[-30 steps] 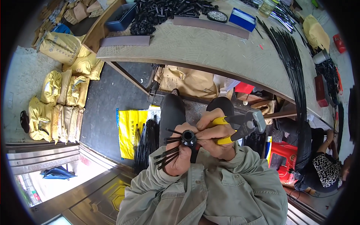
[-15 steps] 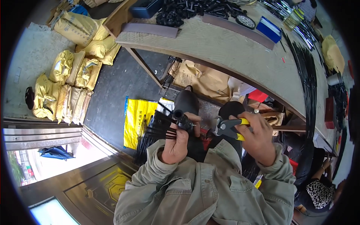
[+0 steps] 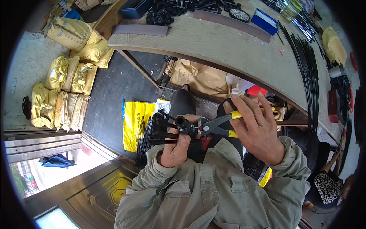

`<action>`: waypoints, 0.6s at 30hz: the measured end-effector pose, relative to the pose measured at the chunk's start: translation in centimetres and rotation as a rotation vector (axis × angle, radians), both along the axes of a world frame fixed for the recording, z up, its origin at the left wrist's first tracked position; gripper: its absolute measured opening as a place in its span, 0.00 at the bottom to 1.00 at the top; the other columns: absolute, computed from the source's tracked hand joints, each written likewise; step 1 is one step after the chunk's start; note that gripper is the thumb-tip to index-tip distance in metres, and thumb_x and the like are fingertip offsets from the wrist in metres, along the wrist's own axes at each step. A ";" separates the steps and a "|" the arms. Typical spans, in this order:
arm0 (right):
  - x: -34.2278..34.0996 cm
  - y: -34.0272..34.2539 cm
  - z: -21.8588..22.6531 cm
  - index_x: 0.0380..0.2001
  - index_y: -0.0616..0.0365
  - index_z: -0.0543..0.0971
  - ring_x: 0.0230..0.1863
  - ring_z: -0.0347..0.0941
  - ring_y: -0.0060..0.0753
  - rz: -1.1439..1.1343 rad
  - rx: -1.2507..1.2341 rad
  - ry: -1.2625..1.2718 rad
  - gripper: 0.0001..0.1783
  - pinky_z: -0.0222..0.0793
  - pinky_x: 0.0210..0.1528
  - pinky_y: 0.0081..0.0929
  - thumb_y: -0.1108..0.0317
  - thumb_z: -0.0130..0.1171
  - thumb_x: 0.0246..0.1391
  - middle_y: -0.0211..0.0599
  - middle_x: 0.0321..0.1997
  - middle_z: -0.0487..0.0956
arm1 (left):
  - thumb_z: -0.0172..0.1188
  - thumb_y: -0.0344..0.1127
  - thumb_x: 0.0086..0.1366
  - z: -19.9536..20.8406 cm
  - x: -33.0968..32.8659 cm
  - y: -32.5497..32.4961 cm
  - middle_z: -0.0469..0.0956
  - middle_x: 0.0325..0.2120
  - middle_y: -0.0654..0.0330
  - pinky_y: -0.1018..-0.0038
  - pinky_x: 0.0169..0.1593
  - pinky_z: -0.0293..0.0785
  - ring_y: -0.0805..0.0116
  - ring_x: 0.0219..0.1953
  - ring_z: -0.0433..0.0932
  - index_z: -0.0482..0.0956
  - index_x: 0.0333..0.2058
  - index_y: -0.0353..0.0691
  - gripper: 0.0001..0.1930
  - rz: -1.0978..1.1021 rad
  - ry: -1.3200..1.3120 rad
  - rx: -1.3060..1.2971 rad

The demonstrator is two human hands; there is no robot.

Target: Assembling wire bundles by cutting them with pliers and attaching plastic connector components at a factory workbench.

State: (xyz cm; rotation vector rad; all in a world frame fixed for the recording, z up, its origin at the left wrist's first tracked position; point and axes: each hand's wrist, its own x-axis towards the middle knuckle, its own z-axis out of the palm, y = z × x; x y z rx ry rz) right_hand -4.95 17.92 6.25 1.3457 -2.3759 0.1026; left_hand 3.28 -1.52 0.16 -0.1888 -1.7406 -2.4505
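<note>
My left hand (image 3: 176,150) is closed round a black hollow hub (image 3: 183,124), its open end facing up. Several thin black rods (image 3: 162,137) fan out from it to the left. In my right hand (image 3: 261,131) are end-cutting pincers (image 3: 218,125) with yellow handles. The handles are spread apart, and the fingers lie stretched along and over them. The pincers' jaws meet the hub's right side, next to my left fingers; what lies between the jaws is too small to make out. Both hands are above my lap.
A long workbench (image 3: 228,49) crosses ahead, bearing black parts (image 3: 164,11), a blue box (image 3: 265,21) and long black rods (image 3: 309,80). More rods lie on a yellow sack (image 3: 131,126) at left. Filled sacks (image 3: 70,76) line the wall. Another person (image 3: 326,191) sits at right.
The pincers have moved left from beside my lap to the hub, and their handles have spread wider. My right fingers have stretched out. My left hand keeps its hold on the hub.
</note>
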 end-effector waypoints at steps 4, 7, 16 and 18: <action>0.0 0.0 0.5 0.29 0.59 0.77 0.48 0.68 0.40 -0.024 0.033 0.023 0.09 0.55 0.56 0.48 0.72 0.56 0.39 0.41 0.50 0.67 | 0.41 0.47 0.66 0.0 -0.3 -0.1 0.69 0.36 0.60 0.79 0.40 0.64 0.77 0.33 0.65 0.64 0.46 0.31 0.23 -0.005 0.051 -0.060; 0.0 -0.1 0.8 0.29 0.59 0.77 0.49 0.67 0.41 -0.032 0.057 0.036 0.09 0.54 0.57 0.49 0.72 0.56 0.39 0.41 0.51 0.67 | 0.39 0.49 0.66 -0.2 -0.2 0.2 0.69 0.35 0.60 0.79 0.39 0.64 0.77 0.32 0.65 0.64 0.46 0.30 0.24 0.031 0.043 -0.044; -0.6 -0.5 1.0 0.28 0.59 0.77 0.53 0.65 0.43 -0.003 0.051 0.051 0.09 0.52 0.58 0.53 0.71 0.57 0.38 0.39 0.49 0.69 | 0.39 0.52 0.65 -0.4 -0.2 -0.1 0.69 0.35 0.60 0.79 0.39 0.63 0.77 0.32 0.65 0.65 0.45 0.31 0.26 0.046 0.032 -0.031; -0.6 -0.6 0.9 0.28 0.59 0.77 0.54 0.64 0.43 -0.001 0.051 0.055 0.09 0.52 0.59 0.54 0.71 0.57 0.38 0.39 0.49 0.69 | 0.39 0.52 0.65 -0.3 -0.2 -0.1 0.69 0.35 0.60 0.79 0.38 0.64 0.77 0.32 0.65 0.65 0.45 0.31 0.26 0.047 0.021 -0.042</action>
